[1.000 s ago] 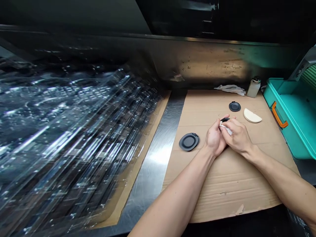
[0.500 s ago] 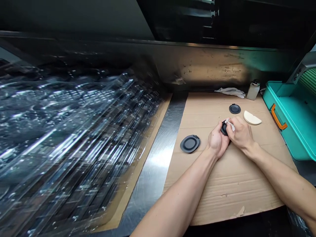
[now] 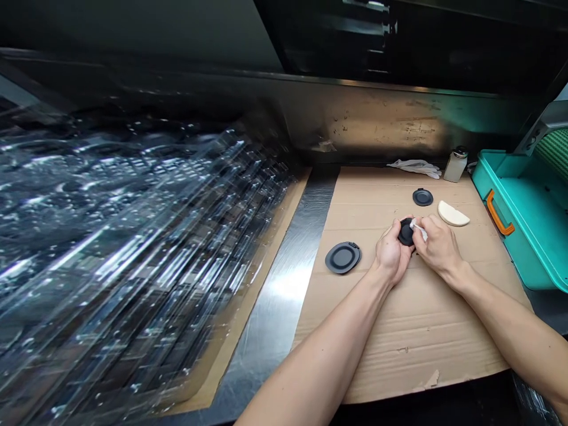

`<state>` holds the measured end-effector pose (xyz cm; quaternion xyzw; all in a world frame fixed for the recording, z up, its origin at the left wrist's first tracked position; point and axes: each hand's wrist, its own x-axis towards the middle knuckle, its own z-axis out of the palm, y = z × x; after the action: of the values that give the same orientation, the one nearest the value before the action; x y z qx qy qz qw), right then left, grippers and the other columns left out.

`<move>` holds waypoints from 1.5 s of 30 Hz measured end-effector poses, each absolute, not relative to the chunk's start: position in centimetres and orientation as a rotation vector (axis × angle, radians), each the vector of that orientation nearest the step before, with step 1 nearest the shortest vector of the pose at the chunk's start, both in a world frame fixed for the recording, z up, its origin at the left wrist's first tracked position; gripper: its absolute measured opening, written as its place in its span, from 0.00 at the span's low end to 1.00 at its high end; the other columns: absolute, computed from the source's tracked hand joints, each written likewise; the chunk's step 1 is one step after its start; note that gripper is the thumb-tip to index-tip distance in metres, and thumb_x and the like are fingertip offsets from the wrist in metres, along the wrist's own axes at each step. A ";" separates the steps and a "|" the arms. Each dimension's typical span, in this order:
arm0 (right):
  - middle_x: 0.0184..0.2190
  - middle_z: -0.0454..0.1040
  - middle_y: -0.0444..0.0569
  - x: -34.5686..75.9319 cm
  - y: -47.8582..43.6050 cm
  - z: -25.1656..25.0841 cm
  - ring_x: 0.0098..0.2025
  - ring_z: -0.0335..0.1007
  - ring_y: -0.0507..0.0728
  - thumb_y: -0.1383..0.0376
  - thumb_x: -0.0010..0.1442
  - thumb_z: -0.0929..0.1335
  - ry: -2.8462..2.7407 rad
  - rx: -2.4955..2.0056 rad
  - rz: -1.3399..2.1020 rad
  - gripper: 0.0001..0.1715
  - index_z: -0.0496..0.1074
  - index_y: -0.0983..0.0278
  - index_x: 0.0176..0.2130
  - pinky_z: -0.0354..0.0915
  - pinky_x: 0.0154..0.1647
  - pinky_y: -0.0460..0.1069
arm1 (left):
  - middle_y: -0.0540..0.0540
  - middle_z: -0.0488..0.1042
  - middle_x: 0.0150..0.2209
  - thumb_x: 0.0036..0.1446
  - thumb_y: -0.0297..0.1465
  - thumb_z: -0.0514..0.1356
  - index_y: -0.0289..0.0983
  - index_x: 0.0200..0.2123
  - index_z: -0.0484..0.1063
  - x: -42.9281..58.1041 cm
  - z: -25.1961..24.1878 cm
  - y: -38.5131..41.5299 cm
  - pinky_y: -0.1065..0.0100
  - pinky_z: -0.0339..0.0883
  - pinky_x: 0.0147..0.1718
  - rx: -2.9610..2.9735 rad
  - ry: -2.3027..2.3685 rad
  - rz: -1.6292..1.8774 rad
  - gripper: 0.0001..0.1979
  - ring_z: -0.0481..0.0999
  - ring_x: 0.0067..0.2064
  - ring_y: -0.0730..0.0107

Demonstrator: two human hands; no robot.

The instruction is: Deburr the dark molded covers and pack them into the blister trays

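My left hand is closed around a small round black part, tilted up so its face shows. My right hand pinches a small white wipe and presses it against that part. Both hands rest over a sheet of brown cardboard. A larger black round lid lies flat on the cardboard just left of my left hand. Another small black round part lies beyond my hands.
A cream half-round pad, a small bottle and a crumpled white cloth sit at the back. A teal box with an orange handle stands at the right. Stacked clear plastic trays fill the left, beside a bare metal strip.
The black part has turned up between my hands so its face now shows, and the wipe has moved from beside it onto its face. My hands have shifted slightly away from me.
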<state>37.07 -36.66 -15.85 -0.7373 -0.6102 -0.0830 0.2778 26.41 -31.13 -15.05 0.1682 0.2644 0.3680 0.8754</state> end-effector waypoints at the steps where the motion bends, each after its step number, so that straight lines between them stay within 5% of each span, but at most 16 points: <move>1: 0.36 0.74 0.50 37.2 -36.8 -15.9 0.36 0.69 0.58 0.64 0.67 0.62 -1.637 -1.976 -0.202 0.08 0.70 0.60 0.38 0.60 0.34 0.50 | 0.35 0.81 0.48 0.74 0.33 0.48 0.32 0.42 0.76 26.4 -15.1 -31.2 0.56 0.71 0.58 0.366 0.559 0.768 0.18 0.80 0.54 0.58; 25: 0.34 0.79 0.49 41.3 -36.9 -14.4 0.33 0.71 0.56 0.56 0.66 0.68 -1.111 -1.826 -0.298 0.14 0.77 0.62 0.37 0.65 0.36 0.51 | 0.30 0.80 0.52 0.74 0.36 0.46 0.32 0.41 0.73 26.3 -14.8 -30.7 0.53 0.72 0.57 0.347 0.571 0.705 0.19 0.80 0.56 0.53; 45: 0.31 0.77 0.49 37.1 -36.2 -15.1 0.34 0.72 0.57 0.60 0.64 0.68 -1.360 -1.749 -0.149 0.09 0.75 0.61 0.33 0.67 0.39 0.52 | 0.37 0.80 0.52 0.74 0.33 0.46 0.32 0.47 0.75 26.6 -14.4 -31.0 0.55 0.69 0.62 0.327 0.459 0.685 0.19 0.76 0.61 0.55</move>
<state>37.14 -36.21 -15.06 -0.7054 -0.5489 -0.0601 0.4444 26.57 -31.02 -14.42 0.1581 0.2221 0.3312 0.9033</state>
